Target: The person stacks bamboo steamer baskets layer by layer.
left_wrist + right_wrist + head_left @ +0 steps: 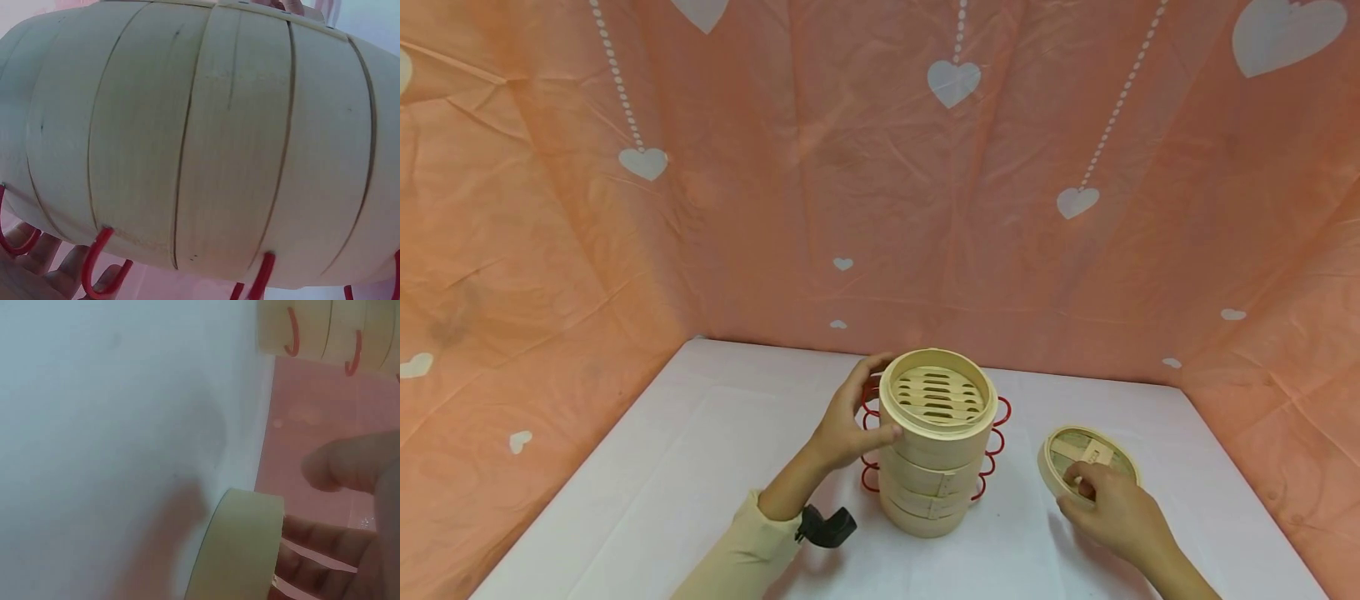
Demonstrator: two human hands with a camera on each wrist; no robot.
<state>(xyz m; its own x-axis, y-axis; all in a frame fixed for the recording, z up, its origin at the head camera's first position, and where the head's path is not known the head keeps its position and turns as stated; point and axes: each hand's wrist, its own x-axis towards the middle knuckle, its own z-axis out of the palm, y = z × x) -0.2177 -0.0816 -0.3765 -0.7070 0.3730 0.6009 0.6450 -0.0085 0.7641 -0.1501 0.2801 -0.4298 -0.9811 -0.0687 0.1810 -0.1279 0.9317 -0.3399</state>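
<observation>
A tall bamboo steamer [936,467] stands upright, its several tiers stacked and red loop handles down both sides. The top tier's slatted floor [940,396] shows bare. My left hand [853,417] holds the steamer's left side near the top, thumb at the front and fingers reaching round the back. In the left wrist view, fingers [59,265] show behind the red loops [106,265]. To the right, a round bamboo lid [1075,450] lies on the table. Over its near edge is my right hand [1112,504], fingers at the lid's top, thumb apart from it in the right wrist view.
A white cloth covers the table [700,467]. Pink fabric walls [880,208] with white hearts close in the back and both sides. A black wrist strap piece [826,527] juts from my left sleeve, near the steamer's base.
</observation>
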